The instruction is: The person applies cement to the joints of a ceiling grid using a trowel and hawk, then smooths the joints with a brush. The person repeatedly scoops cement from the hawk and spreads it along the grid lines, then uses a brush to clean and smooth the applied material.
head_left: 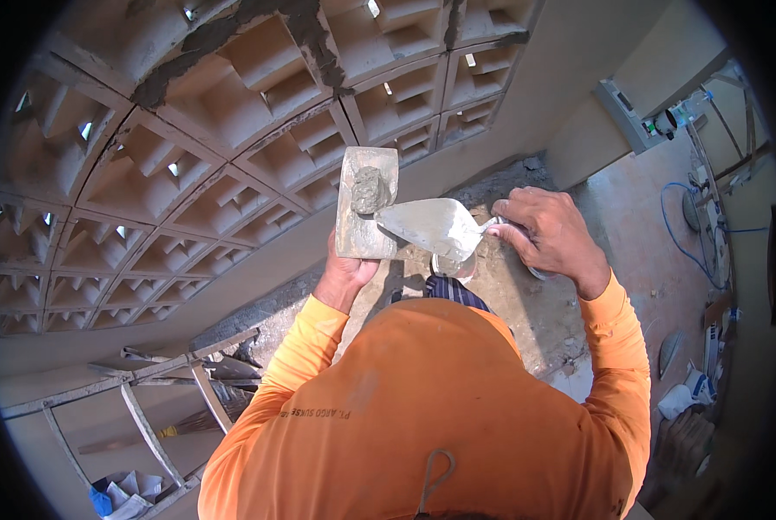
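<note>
Left hand (350, 267): bears the lower end of a pale, rectangular mortar board (366, 241) from beneath, its fingers hidden, their curl impossible to tell.
Right hand (548, 227): to the board's right, pinches the slim handle of a grey, leaf-shaped metal trowel (431, 227), its tip over the board.
Mortar: a rough grey lump (370, 191) sits on the board's upper half, above the left hand and well left of the right.
Wall: pale, square-celled openwork blocks (223, 173) rise beyond the board; dark grey mortar (310, 39) coats some joints above it, while many to its left look bare, suggesting partial coverage.
Surroundings: a ladder-like frame (152, 433) lies below-left of the board, a thin blue hose (678, 247) far right.
</note>
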Demonstrator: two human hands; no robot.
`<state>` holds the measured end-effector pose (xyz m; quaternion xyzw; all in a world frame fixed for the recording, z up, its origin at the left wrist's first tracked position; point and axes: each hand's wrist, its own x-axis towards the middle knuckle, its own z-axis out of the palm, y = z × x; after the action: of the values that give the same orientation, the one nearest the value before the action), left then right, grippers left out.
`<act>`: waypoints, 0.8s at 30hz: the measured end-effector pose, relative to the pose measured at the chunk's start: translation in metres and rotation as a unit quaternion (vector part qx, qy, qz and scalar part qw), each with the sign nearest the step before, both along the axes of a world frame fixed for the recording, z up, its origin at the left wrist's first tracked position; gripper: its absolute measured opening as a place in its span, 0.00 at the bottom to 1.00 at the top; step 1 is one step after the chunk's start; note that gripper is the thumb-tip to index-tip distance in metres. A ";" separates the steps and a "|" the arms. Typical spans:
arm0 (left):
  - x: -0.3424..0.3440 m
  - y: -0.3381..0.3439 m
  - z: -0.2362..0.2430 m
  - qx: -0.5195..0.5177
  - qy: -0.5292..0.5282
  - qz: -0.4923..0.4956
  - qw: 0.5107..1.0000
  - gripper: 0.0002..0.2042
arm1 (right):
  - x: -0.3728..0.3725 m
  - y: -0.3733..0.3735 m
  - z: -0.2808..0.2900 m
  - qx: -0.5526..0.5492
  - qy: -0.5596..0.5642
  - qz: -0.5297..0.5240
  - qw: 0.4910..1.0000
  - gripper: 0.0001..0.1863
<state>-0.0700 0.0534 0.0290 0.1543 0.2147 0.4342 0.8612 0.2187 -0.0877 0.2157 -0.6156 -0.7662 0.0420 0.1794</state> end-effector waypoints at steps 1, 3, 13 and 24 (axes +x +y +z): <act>-0.005 -0.001 -0.003 0.016 -0.003 -0.008 1.000 0.19 | -0.009 0.002 0.003 0.000 -0.023 0.004 1.000 0.13; -0.015 -0.001 -0.007 0.049 -0.009 -0.022 0.999 0.19 | -0.023 0.005 0.010 0.002 -0.070 0.013 0.997 0.13; -0.034 -0.013 -0.009 0.026 -0.006 0.034 0.999 0.19 | -0.060 0.022 0.008 -0.023 -0.131 0.050 0.990 0.15; 0.022 -0.003 -0.028 0.012 0.017 0.162 0.987 0.15 | 0.046 0.067 -0.038 -0.561 0.406 0.058 0.719 0.17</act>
<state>-0.0485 0.0506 0.0007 0.1353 0.2459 0.5675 0.7740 0.2651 -0.0208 0.1776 -0.4818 -0.4898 0.7207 0.0921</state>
